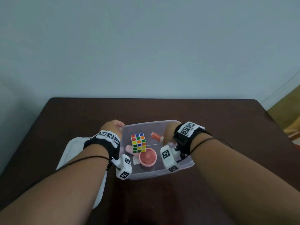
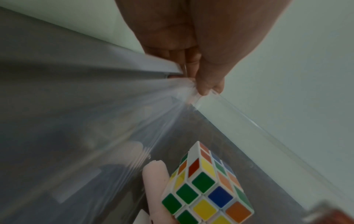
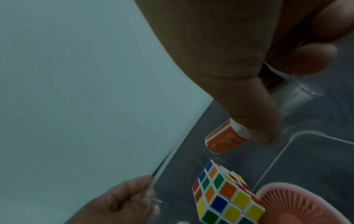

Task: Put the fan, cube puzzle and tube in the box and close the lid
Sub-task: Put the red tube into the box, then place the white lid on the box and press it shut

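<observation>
Our left hand (image 1: 113,127) and right hand (image 1: 168,135) grip the clear rectangular plastic box (image 1: 155,173) rim; the orange cylindrical tube (image 1: 156,136) is half hidden.

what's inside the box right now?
Inside the box: cube puzzle, pink fan and orange tube. The tube's near end is hidden behind the right hand. The lid lies on the table.

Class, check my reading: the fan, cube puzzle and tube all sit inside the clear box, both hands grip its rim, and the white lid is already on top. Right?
Not quite. The lid is not on the box: the head view shows it lying on the table to the box's left, partly under the left forearm. The rest stands.
</observation>
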The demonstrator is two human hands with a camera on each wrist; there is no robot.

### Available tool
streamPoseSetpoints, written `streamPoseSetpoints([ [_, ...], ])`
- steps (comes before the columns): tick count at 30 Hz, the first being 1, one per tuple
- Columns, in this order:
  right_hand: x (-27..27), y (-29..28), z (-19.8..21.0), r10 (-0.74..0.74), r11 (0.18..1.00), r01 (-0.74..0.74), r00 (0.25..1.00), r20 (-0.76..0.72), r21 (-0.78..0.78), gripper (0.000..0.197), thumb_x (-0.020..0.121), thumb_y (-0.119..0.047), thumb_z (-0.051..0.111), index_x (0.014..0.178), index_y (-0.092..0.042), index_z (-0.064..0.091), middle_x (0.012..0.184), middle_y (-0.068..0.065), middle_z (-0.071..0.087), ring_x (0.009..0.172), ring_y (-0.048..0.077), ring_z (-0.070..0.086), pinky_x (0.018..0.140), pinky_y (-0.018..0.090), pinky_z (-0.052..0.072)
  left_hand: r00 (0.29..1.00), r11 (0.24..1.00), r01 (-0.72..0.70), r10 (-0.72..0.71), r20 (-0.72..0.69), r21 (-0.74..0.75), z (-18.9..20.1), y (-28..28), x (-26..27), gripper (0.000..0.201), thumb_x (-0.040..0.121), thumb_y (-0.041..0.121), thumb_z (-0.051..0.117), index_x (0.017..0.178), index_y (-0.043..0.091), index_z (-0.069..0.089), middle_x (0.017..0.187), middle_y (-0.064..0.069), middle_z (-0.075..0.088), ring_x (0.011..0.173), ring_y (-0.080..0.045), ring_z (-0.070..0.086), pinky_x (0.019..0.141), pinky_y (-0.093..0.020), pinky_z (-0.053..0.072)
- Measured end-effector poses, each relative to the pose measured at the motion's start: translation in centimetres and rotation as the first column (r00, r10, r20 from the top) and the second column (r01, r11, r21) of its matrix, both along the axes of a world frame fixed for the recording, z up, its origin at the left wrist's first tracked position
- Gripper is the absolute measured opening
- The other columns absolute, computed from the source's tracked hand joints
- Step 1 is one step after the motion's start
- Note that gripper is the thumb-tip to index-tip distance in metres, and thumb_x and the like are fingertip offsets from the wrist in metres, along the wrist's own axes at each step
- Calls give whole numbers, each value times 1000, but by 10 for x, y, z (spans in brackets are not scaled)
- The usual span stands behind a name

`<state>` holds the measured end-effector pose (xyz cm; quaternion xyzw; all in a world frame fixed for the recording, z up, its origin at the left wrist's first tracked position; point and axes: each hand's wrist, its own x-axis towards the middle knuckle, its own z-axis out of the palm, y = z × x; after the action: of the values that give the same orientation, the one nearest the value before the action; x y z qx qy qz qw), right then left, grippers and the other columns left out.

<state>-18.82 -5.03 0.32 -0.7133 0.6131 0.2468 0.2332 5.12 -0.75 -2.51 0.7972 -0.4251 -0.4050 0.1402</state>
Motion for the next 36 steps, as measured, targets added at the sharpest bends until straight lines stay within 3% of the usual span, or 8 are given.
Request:
streamPoseSetpoints([
  [2,10,0,-8,-11,1000,11,1000,-20,-3,30,66,-47,77,65,-18,67,79,0,74,78,24,71,82,41,58,1000,1000,0,0,7,-17,-1,1,0,48,80,-2,70,124,15,60,121,-6,66,102,-24,63,93,-33,49],
  [6,19,2,-31,-14,998,18,999,-50,65,35,76,-40,79,102,-19,72,99,3,73,91,27,68,92,45,55,999,999,36,-36,-3,17,1,-3,3,53,82,-2,69,130,15,56,129,-7,62,116,-27,60,97,-35,46],
  [12,25,5,-44,32,998,-24,989,-147,51,26,86,-35,72,108,-21,71,84,-2,63,93,27,63,105,52,45,999,998,35,-34,19,-54,-2,3,2,46,86,-2,64,129,15,58,128,-7,62,115,-26,61,90,-31,45],
  [16,29,-7,-41,-51,999,51,995,-91,-10,29,95,-23,57,120,-14,69,92,4,67,96,26,64,90,37,53,1000,997,13,-13,5,-80,-5,5,3,41,87,-1,63,124,17,61,124,-5,65,100,-23,62,90,-32,48],
  [25,54,-25,-14,-169,960,198,974,154,-200,16,73,-24,60,61,-13,58,64,6,63,60,26,63,58,29,50,997,990,-75,74,-10,-120,7,12,-1,36,88,7,61,120,23,64,123,0,66,102,-21,66,91,-38,55],
  [30,101,-17,12,-40,974,90,972,233,-208,30,85,-24,59,57,-13,54,61,1,55,67,27,59,61,29,43,979,964,-197,184,-85,-177,15,24,26,36,90,11,58,121,27,65,107,2,68,74,-10,64,58,-23,47],
  [33,144,-11,17,15,977,48,955,295,-207,30,81,-29,62,58,-12,56,62,1,59,63,26,59,62,28,43,928,915,-354,319,-191,-194,15,37,57,34,88,11,59,118,24,69,97,-1,71,82,-19,70,69,-27,53],
  [36,195,-1,17,109,979,-50,946,306,-195,26,84,-31,65,67,-12,59,75,4,63,71,26,59,66,29,46,876,873,-466,432,-215,-145,14,60,96,36,87,10,60,121,20,68,118,-2,69,101,-23,68,90,-31,54],
])
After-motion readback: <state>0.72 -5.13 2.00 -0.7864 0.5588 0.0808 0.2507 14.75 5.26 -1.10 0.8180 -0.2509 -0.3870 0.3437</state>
